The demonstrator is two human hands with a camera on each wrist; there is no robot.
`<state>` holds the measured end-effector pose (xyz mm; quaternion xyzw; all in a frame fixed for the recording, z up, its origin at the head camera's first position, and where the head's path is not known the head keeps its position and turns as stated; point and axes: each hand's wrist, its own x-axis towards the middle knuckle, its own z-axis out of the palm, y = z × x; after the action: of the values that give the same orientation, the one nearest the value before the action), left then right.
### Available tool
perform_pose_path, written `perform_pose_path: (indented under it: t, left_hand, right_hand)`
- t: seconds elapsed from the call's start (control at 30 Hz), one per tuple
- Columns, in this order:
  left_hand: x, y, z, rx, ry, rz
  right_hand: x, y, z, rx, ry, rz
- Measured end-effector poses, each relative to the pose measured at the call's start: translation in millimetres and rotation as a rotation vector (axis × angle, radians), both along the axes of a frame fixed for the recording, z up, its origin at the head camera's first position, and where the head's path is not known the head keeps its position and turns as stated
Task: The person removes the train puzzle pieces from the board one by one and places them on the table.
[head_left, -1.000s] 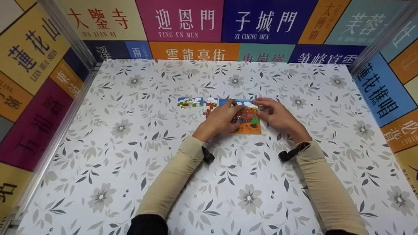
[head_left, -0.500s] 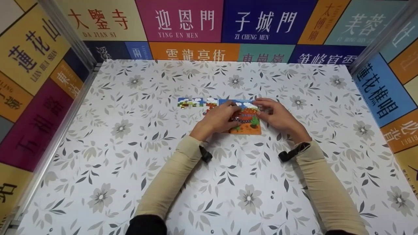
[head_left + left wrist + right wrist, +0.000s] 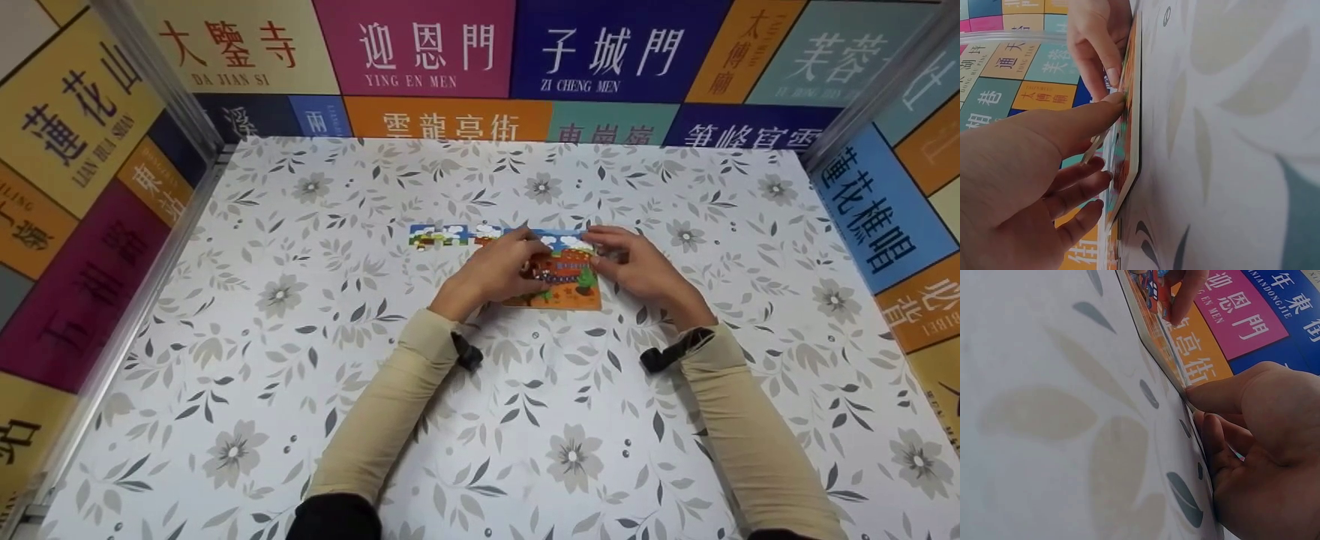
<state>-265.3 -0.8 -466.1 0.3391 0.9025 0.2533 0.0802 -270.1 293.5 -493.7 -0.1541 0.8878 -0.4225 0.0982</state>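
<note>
A colourful puzzle board (image 3: 574,298) lies flat, with blue sky at its far side and orange ground at its near side. Over its left part, my left hand (image 3: 491,268) pinches a small piece between thumb and fingers. In the right wrist view that piece (image 3: 1157,295) is red-printed; in the left wrist view it stands tilted beside the board (image 3: 1131,132). My right hand (image 3: 639,271) holds the board's far right corner, thumb at the right edge and index finger at the far edge. The left hand hides the board's left part.
Joined puzzle pieces (image 3: 439,235) lie left of the board, and more pieces (image 3: 486,232) show just behind my left hand. A floral-patterned cloth (image 3: 300,420) covers the table. Panels with printed characters (image 3: 600,49) stand along the back and both sides.
My left hand has shifted slightly left and covers more of the pieces beside the board, while more of the board's middle shows. The right hand has stayed at the corner.
</note>
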Motion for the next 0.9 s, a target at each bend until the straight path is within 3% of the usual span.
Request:
perform_pose_path:
  t: [0.37,0.9]
  left_hand:
    - [-3.7,-1.3,-3.9,-0.024,0.123,0.029]
    - [-2.0,-29.4,0.9,0.097,0.119,0.091]
  right_hand:
    - [0.2,0,1.5,-0.028,-0.008,0.017]
    - [1.2,-1,3.3,-0.034,-0.004,0.02]
